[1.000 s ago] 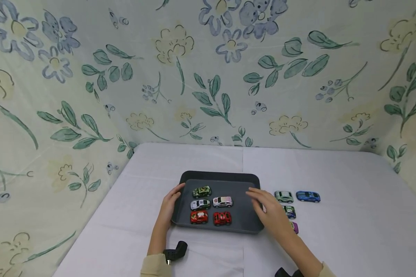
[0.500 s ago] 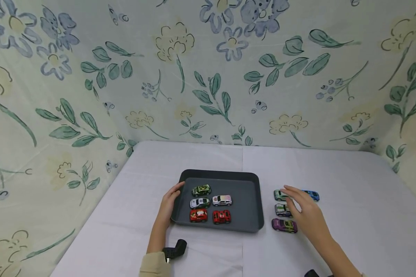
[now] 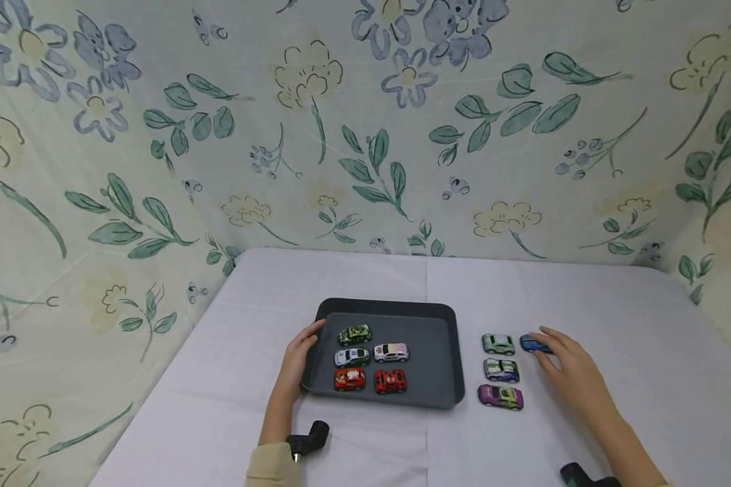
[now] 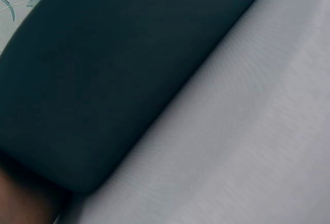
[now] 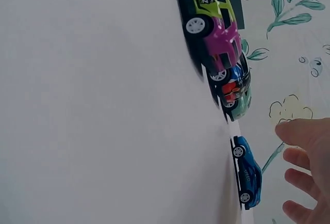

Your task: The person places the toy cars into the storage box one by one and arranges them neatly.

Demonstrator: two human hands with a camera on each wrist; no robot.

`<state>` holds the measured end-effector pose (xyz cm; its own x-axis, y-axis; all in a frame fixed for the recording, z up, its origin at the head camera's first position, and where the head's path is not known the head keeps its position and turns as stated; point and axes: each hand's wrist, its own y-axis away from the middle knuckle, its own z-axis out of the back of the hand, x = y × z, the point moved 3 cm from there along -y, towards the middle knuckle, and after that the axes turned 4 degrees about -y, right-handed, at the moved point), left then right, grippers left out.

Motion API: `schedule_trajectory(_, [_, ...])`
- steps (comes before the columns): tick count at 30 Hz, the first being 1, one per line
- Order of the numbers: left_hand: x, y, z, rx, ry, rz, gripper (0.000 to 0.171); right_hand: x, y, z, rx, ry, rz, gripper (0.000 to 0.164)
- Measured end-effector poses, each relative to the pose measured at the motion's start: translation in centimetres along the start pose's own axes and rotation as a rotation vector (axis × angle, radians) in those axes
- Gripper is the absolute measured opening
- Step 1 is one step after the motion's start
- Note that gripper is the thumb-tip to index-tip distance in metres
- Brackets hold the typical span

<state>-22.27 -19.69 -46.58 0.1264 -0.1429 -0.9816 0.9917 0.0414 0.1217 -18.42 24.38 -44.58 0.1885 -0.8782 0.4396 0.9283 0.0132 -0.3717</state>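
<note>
Glossy blue toy sports car [image 5: 248, 175], with pale spoked wheels and small side lettering, upright on white cloth [image 3: 646, 325], just right of the pale green toy car [image 3: 498, 343]. The right hand [image 3: 575, 372], fingers parted, hovers empty beside it. The left hand [image 3: 295, 362] touches the dark grey tray [image 3: 434, 358]; its grip cannot be determined.

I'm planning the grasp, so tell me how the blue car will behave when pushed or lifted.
The blue car probably rolls if pushed lengthwise, since it stands on wheels. It looks smooth, so may be slippery. Being low and long, it seems unlikely to tip.
</note>
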Motion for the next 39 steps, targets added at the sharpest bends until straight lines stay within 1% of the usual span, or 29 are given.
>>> schedule_trajectory(4, [0.0,0.1,0.0,-0.005,-0.003,0.002,0.039,-1.1,0.0,-0.4,0.064,-0.014,-0.017,0.034])
schedule_trajectory(8, [-0.1,0.1,0.0,-0.005,-0.008,0.005,0.039,-1.7,0.2,-0.8,0.136,-0.037,-0.029,0.029])
schedule_trajectory(12, [-0.1,0.3,0.0,-0.006,-0.011,0.007,0.038,-2.1,0.3,-1.1,0.158,-0.036,-0.050,0.029])
schedule_trajectory(17, [-0.3,0.3,0.0,-0.007,-0.017,0.010,0.039,-2.6,0.2,-1.3,0.126,-0.036,-0.050,0.033])
schedule_trajectory(21, [-0.2,0.2,0.0,-0.005,-0.014,0.013,0.039,-2.8,0.0,-1.4,0.066,-0.038,-0.011,0.035])
schedule_trajectory(24, [0.2,-0.1,0.0,-0.005,-0.003,0.007,0.038,-3.0,-0.4,-1.7,0.019,-0.030,0.025,0.034])
schedule_trajectory(28, [1.3,-0.9,0.2,-0.011,0.002,-0.012,0.038,-3.2,-0.9,-1.9,-0.017,-0.013,0.047,0.030])
schedule_trajectory(33, [2.3,-1.5,0.2,-0.024,-0.015,-0.034,0.038,-3.4,-1.2,-1.8,-0.041,0.010,0.040,0.025])
schedule_trajectory(37, [2.6,-1.5,0.1,-0.034,-0.019,-0.046,0.037,-3.2,-1.2,-1.7,-0.047,0.029,0.000,0.024])
schedule_trajectory(39, [2.6,-1.5,0.1,-0.033,-0.016,-0.049,0.037,-3.0,-1.2,-1.5,-0.054,0.030,-0.007,0.025])
